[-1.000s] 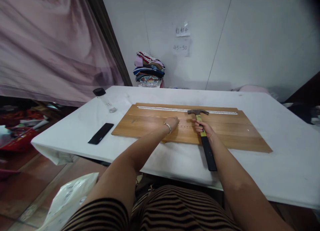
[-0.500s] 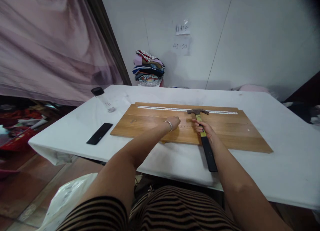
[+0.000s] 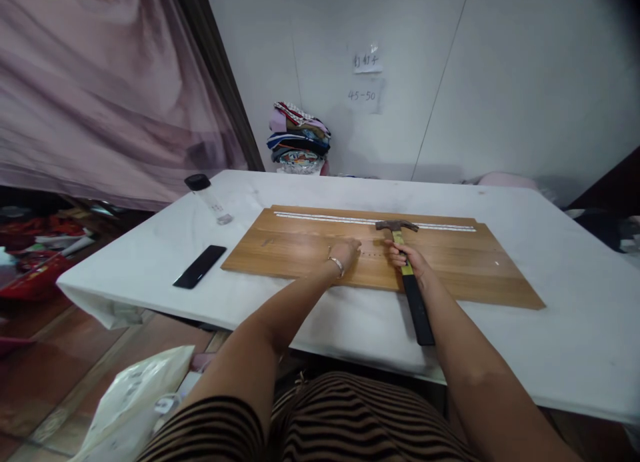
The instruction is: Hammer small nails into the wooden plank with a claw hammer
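My right hand (image 3: 410, 258) is wrapped round the yellow-and-black handle of a claw hammer (image 3: 419, 309). The hammer's rusty head lies over the far part of a wooden board (image 3: 300, 239), its black grip end pointing toward me. Over the middle of the board is my left hand (image 3: 345, 250), a metal bracelet on its wrist. Its fingers are drawn together and low at the left end of a row of small dark dots (image 3: 371, 254); whatever they hold is too small or hidden. Two white printed strips (image 3: 340, 218) run along the board's far edge.
The board lies on a white-covered table (image 3: 575, 302). To the left are a black phone-like slab (image 3: 200, 267) and a clear bottle with a black lid (image 3: 210, 199). Folded cloths (image 3: 299, 139) are stacked by the wall. A plastic bag (image 3: 135, 395) is at lower left.
My left hand has shifted slightly left and its wrist has dropped nearer the board's front edge. My right hand and the hammer look almost unmoved; the view has tilted a little.
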Action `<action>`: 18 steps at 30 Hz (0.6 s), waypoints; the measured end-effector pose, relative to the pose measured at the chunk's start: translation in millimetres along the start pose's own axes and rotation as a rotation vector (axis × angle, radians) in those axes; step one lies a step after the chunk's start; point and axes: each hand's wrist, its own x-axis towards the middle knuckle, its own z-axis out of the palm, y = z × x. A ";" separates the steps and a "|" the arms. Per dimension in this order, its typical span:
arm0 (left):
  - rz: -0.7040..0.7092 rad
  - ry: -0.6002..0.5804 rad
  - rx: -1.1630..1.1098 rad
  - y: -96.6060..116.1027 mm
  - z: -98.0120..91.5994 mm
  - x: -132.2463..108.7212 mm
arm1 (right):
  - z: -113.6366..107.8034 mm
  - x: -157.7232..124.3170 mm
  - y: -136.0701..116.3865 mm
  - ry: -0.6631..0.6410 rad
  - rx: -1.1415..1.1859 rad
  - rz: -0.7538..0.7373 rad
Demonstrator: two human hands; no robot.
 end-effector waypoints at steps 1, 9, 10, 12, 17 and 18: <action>-0.018 0.038 -0.008 -1.5 0.9 -4.2 | 0.0 0.3 -0.1 0.005 0.000 0.000; -0.132 0.204 -0.164 -8.2 2.5 -23.8 | -2.4 0.9 0.0 -0.020 -0.030 -0.014; -0.135 0.210 -0.195 -7.1 3.4 -22.9 | -2.8 0.9 -0.1 -0.023 -0.033 -0.014; -0.146 0.222 -0.252 -4.4 5.7 -19.8 | -3.4 0.9 0.0 -0.023 -0.034 -0.015; -0.180 0.224 -0.334 -1.3 11.6 -11.2 | -3.1 0.2 1.0 0.007 -0.035 -0.033; -0.180 0.220 -0.343 -1.6 12.4 -10.1 | -2.8 -0.1 1.2 0.019 -0.036 -0.036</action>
